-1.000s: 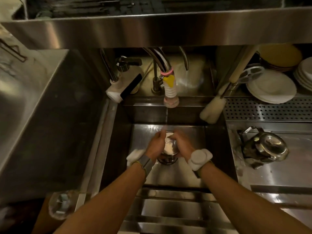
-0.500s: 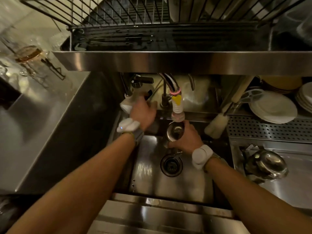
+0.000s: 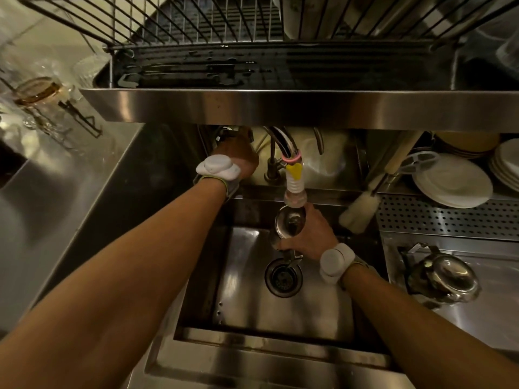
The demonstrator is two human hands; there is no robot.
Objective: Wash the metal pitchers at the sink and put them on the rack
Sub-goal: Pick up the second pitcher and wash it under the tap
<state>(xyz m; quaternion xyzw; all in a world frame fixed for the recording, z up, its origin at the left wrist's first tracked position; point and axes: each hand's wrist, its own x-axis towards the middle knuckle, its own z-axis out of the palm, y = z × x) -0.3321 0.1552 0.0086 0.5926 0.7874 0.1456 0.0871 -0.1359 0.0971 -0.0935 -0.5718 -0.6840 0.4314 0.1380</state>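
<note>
My right hand grips a small metal pitcher and holds it upright over the sink, its mouth right under the faucet nozzle. My left hand reaches back under the shelf and rests on the tap handle; its fingers are partly hidden by the shelf edge. A second metal pitcher lies on its side on the right counter. The wire rack runs across the top, above the steel shelf.
The drain sits in the sink floor below the pitcher. A bottle brush leans at the sink's back right. White plates are stacked on the perforated drainboard. Glassware stands at the far left.
Both hands held the pitcher low in the sink a second ago. My left hand let go and reached to the tap handle; my right lifted the pitcher under the nozzle.
</note>
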